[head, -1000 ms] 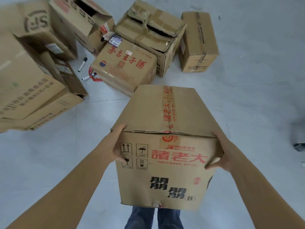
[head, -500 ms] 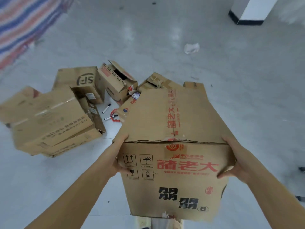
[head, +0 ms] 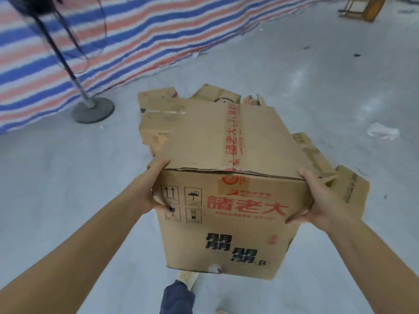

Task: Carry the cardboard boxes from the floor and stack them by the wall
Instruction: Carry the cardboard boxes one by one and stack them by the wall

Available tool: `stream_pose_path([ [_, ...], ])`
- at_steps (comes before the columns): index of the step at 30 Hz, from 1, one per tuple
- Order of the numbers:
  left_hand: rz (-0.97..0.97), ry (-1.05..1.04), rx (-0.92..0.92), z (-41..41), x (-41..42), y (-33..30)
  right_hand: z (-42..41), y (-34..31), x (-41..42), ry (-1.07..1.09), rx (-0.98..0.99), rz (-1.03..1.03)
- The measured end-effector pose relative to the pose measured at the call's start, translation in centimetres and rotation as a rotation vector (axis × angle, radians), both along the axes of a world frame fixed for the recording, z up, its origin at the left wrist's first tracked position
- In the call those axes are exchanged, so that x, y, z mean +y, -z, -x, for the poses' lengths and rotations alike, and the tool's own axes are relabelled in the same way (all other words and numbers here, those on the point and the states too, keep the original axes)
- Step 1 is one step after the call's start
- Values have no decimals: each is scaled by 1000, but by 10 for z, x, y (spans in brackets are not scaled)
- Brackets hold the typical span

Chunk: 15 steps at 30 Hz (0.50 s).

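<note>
I carry a brown cardboard box (head: 226, 182) with red and black characters printed on its near face, held off the floor in front of me. My left hand (head: 154, 189) grips its near left corner, thumb on the front face. My right hand (head: 317, 200) grips the near right corner the same way. Behind and under the carried box, several other cardboard boxes (head: 158, 114) lie on the floor, mostly hidden; one worn box (head: 349, 184) pokes out at the right.
A standing fan's round base and pole (head: 93, 109) stand at the left on the grey floor. A red, white and blue striped tarp (head: 113, 37) hangs along the back left. A crumpled white scrap (head: 383, 131) lies at the right. Wooden furniture (head: 362, 7) sits far right.
The view has swung round to the left while I carry the box: the box pile now lies mostly behind it, and the striped tarp and fan stand have come into view. Both hands keep their hold.
</note>
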State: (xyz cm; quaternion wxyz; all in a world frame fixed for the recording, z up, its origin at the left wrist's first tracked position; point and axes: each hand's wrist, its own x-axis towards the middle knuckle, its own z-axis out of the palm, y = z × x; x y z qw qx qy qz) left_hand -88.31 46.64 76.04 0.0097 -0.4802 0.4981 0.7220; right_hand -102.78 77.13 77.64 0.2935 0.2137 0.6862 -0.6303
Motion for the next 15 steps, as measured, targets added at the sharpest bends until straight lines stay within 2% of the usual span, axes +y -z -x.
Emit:
stream_pose_path([
  [7, -37, -397, -20, -151, 42, 9, -39, 10, -36, -330, -60, -48],
  [15, -67, -902, -74, -344, 120, 10, -154, 27, -108, -890, -88, -64],
])
